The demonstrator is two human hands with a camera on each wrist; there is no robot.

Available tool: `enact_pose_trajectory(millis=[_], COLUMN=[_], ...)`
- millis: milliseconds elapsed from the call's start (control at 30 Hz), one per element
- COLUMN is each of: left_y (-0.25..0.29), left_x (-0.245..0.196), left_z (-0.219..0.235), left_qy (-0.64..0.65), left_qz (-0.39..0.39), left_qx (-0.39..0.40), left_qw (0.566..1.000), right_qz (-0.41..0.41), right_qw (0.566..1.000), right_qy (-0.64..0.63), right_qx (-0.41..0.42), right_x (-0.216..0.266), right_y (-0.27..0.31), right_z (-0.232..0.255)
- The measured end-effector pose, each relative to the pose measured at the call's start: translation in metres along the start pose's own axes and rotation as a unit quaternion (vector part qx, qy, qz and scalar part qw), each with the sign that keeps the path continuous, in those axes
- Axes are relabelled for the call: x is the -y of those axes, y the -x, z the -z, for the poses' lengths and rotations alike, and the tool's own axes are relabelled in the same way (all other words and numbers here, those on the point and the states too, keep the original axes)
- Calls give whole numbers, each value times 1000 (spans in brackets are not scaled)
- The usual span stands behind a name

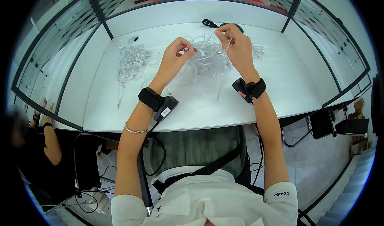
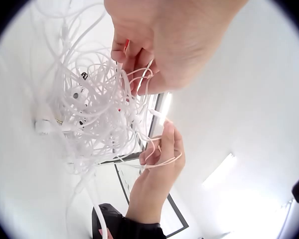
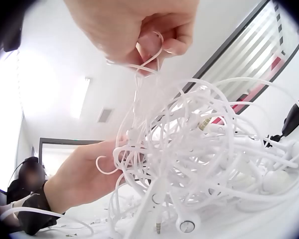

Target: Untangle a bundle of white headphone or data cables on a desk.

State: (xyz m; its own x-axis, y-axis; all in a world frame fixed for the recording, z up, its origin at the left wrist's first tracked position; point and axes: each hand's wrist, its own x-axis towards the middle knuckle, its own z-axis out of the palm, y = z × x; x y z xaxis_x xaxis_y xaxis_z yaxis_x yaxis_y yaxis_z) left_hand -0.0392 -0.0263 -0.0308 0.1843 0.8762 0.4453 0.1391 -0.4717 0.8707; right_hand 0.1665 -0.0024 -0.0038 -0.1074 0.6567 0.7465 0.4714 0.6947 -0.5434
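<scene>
A tangled heap of white earphone cables (image 1: 212,60) lies between the two hands, with buds and plugs showing in the right wrist view. My left hand (image 1: 175,58) is at the heap's left side, its fingers curled round some strands; in the left wrist view that hand (image 2: 164,42) fills the top. My right hand (image 1: 240,52) is at the right side, pinching thin strands between thumb and fingers. Above the heap in the right wrist view, the right hand (image 3: 139,30) has a cable looped over its fingers. Some left fingertips are hidden behind the strands.
Another pile of white cables (image 1: 133,62) lies on the left of the white table (image 1: 192,114). A black coiled cable (image 1: 209,23) and a dark rounded object (image 1: 232,27) lie at the back. Partition walls surround the table; another person (image 1: 40,146) sits at the left.
</scene>
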Motion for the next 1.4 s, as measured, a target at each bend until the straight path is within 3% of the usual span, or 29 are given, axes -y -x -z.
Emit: enact_pose_trajectory(millis=[100,233,400,500,600,700,800,900,1067,1167,1200,1300,1400], left_y=[1,4,4,6,11,10,10,12,8,8,8,7,7], left_x=[3,-10,-11,-14,-26,-28,-24,-21,-13,-9,-8,-7,-4], left_z=[1,-1,6,3,-6,-12,-14,-18,-11,-9,-9,-8,-8], left_qy=[-12,-124,-94,-112,-118,-154,-265,-280,-273,-242,-258,-303,-334], left_qz=[-9,-85,-55,-61,-77,-108,-185,-149,-154,-148,-157,-174,-171], left_qx=[-25,-74,-51,-30,-9,3,53,86,38,28,17,-21,-65], left_qw=[1000,986,993,991,990,982,945,944,949,958,953,937,925], right_qz=[4,30,28,15,10,-21,-40,-42,7,23,16,8,14], right_qw=[998,991,985,987,968,954,941,927,936,932,933,919,913], right_qy=[-42,-98,-153,-158,-250,-293,-322,-360,-334,-356,-348,-392,-404], right_qx=[-37,-83,-82,-23,-10,54,96,98,108,59,93,48,54], right_x=[-2,1,7,6,14,30,34,35,27,23,22,16,14], right_y=[-1,-4,-6,-5,-6,-7,-11,-16,-27,-38,-41,-48,-50], right_z=[0,3,6,12,12,26,31,29,33,35,42,44,49])
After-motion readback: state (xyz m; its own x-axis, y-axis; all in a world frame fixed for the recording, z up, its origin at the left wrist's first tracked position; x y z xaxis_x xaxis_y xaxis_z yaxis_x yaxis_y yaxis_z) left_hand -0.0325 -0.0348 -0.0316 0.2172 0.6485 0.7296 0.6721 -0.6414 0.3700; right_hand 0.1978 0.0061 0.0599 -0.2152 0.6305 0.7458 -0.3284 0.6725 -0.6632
